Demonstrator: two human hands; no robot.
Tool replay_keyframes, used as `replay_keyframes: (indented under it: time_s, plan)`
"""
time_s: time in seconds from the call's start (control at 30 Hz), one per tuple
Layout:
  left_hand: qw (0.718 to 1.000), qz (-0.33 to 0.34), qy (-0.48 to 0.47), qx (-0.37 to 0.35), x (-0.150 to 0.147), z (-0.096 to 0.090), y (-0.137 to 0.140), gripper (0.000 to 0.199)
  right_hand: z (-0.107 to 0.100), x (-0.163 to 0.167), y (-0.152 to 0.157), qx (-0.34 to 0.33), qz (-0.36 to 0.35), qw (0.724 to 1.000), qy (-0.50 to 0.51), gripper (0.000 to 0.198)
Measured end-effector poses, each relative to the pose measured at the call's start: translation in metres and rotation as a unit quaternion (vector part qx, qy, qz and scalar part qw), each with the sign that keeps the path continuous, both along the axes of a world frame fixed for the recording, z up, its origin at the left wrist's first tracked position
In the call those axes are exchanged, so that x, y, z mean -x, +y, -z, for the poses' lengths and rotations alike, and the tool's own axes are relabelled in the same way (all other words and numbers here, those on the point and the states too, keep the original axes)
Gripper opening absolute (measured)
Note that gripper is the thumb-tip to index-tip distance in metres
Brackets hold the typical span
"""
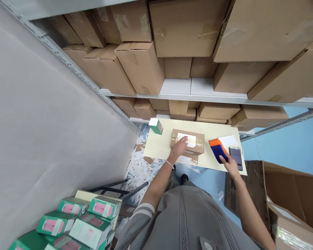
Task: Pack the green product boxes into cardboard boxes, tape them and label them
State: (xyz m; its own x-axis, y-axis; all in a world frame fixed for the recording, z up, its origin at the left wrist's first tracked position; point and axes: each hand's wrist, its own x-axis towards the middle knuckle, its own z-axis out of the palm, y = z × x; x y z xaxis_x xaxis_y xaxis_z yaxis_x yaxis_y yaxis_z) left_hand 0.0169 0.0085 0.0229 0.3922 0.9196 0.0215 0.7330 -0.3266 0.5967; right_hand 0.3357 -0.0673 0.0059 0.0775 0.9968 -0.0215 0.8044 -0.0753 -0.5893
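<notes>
My left hand [181, 146] lies with its fingers stretched out on top of a taped cardboard box [200, 142]. Beside its fingertips is a white label [191, 140] on the box lid. My right hand [230, 166] grips a blue-and-orange block-shaped object [218, 150] by its lower end, tilted above the table; its exact kind is unclear. Just right of that hand, a phone [237, 158] with a lit screen rests at the table's edge. A white sheet of paper [228, 140] lies behind the blue-and-orange object.
On the cream table [156, 147], a green-and-white small box [155, 126] stands at the left. Shelves [177, 86] of cardboard boxes rise behind. Paper shreds [139, 170] litter the floor. Several green boxes [101, 207] are stacked lower left; a large open carton [258, 187] stands at right.
</notes>
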Motion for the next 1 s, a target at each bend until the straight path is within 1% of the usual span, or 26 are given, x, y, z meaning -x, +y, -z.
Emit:
replay_keyframes:
  time_s: [0.07,0.13,0.2,0.27,0.33,0.4,0.53,0.6,0.7,0.83,0.97,1.0]
  plan:
    - [0.997,-0.028,-0.064,0.038,0.003,-0.003,0.009,0.040,-0.036,0.008,0.003,0.017,0.001,0.998,0.059,0.053]
    - [0.984,-0.056,-0.143,0.093,0.006,-0.008,0.015,0.042,-0.066,0.024,0.010,0.019,-0.025,0.995,0.090,0.052]
    - [0.961,-0.061,-0.222,0.156,0.009,-0.013,0.020,0.045,-0.087,0.044,0.020,0.030,-0.058,0.993,0.097,0.051]
    - [0.937,-0.051,-0.278,0.205,0.014,-0.015,0.024,0.046,-0.099,0.064,0.029,0.033,-0.086,0.990,0.107,0.051]
    - [0.919,-0.052,-0.317,0.229,0.018,-0.015,0.028,0.042,-0.105,0.082,0.037,0.035,-0.115,0.986,0.115,0.052]
    - [0.901,-0.066,-0.358,0.235,0.021,-0.011,0.033,0.037,-0.107,0.095,0.043,0.037,-0.137,0.983,0.113,0.054]
    - [0.866,-0.084,-0.436,0.231,0.022,-0.003,0.038,0.030,-0.109,0.106,0.053,0.041,-0.142,0.984,0.101,0.056]
    - [0.861,-0.103,-0.446,0.222,0.021,0.000,0.039,0.028,-0.111,0.106,0.058,0.051,-0.140,0.984,0.101,0.057]
    - [0.862,-0.141,-0.443,0.202,0.018,0.002,0.039,0.021,-0.112,0.105,0.068,0.062,-0.129,0.985,0.098,0.062]
    - [0.856,-0.167,-0.450,0.192,0.014,0.002,0.040,0.022,-0.111,0.104,0.078,0.085,-0.118,0.985,0.090,0.065]
    - [0.845,-0.191,-0.466,0.183,0.013,0.004,0.039,0.025,-0.112,0.103,0.085,0.117,-0.145,0.977,0.105,0.066]
    - [0.837,-0.200,-0.474,0.185,0.014,0.005,0.039,0.025,-0.113,0.101,0.086,0.120,-0.152,0.975,0.104,0.066]
